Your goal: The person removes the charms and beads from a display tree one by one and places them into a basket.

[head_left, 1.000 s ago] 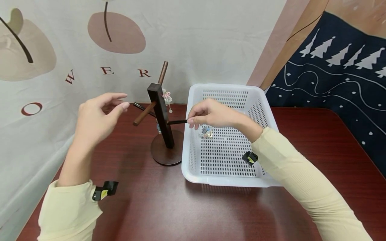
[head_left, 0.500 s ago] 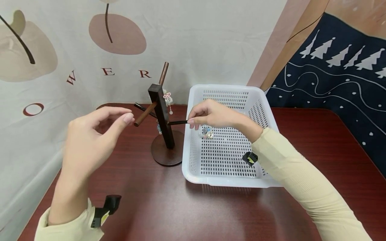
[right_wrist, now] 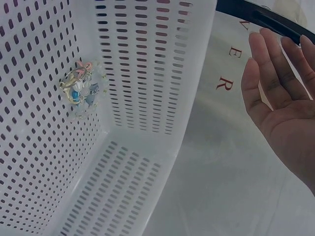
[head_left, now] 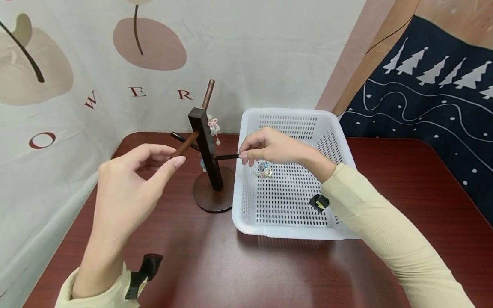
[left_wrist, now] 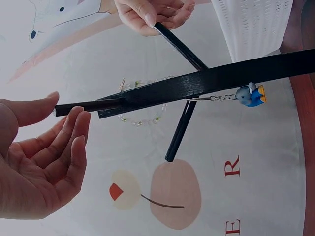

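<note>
A dark wooden stand (head_left: 206, 145) with several slanting pegs rises from a round base. My left hand (head_left: 129, 190) pinches the end of the front-left peg (head_left: 188, 143) between thumb and fingers. On the other side, my right hand (head_left: 275, 146) pinches the tip of the right peg (head_left: 227, 156), beside the basket's rim. A keychain with a blue figure (left_wrist: 252, 96) hangs from the stand in the left wrist view, near a ring of clear beads (left_wrist: 156, 119). Behind the post in the head view hangs a white charm with a pink bow (head_left: 213, 124).
A white perforated basket (head_left: 238, 205) stands right of the stand, under my right forearm. Inside lies a small cluster of charms and beads (head_left: 264, 170). Printed cloth (head_left: 269, 55) hangs behind the red-brown table (head_left: 185, 265).
My left hand has come down and to the right, from beside the stand onto the end of the front-left peg. The right hand keeps its hold on the right peg.
</note>
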A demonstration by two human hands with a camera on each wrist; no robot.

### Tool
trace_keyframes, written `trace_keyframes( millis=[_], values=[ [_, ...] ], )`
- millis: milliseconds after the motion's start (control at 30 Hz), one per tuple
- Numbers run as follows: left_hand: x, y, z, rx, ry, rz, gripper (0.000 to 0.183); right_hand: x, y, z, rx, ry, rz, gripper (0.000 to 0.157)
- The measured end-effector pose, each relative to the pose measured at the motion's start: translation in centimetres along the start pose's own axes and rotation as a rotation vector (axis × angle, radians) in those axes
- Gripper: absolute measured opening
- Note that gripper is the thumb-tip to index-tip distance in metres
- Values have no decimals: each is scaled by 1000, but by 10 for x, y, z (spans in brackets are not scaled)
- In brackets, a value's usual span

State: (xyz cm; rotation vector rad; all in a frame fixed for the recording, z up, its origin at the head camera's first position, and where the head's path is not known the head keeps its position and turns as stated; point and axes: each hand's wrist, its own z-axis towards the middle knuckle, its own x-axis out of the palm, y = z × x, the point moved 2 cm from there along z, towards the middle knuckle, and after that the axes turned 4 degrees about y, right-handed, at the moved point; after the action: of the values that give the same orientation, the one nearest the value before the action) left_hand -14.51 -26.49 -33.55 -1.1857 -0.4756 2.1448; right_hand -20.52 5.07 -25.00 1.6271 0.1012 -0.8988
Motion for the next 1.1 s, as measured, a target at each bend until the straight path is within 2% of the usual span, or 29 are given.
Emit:
trace_keyframes(
  millis=[67, 200, 333, 433, 467, 700, 933, 1100],
  values=[
    [-9, -27, 0, 12, -1, 7, 29, 0, 0, 0, -4, 0, -6, 13],
    [-28, -94, 2, 68, -34, 58, 16, -1, -2, -2, 1, -1, -4, 14],
    [-42, -134, 5, 107, -38, 85, 10, -3, -5, -5, 26, -5, 28, 17],
    [-50, -149, 9, 107, -14, 85, 10, -4, -9, -8, 52, -6, 34, 20],
    [-52, -158, 11, 101, -7, 88, 11, -5, -10, -9, 56, -6, 31, 20],
    [-59, -152, 24, 8, 74, 35, 7, -5, -16, -13, 59, 5, 19, 18],
    [-67, -137, 37, -76, 184, -24, 10, -5, -20, -16, 77, 16, 47, 16],
    [-68, -130, 44, -124, 214, -89, 12, -6, -21, -17, 94, 23, 44, 17]
  ],
)
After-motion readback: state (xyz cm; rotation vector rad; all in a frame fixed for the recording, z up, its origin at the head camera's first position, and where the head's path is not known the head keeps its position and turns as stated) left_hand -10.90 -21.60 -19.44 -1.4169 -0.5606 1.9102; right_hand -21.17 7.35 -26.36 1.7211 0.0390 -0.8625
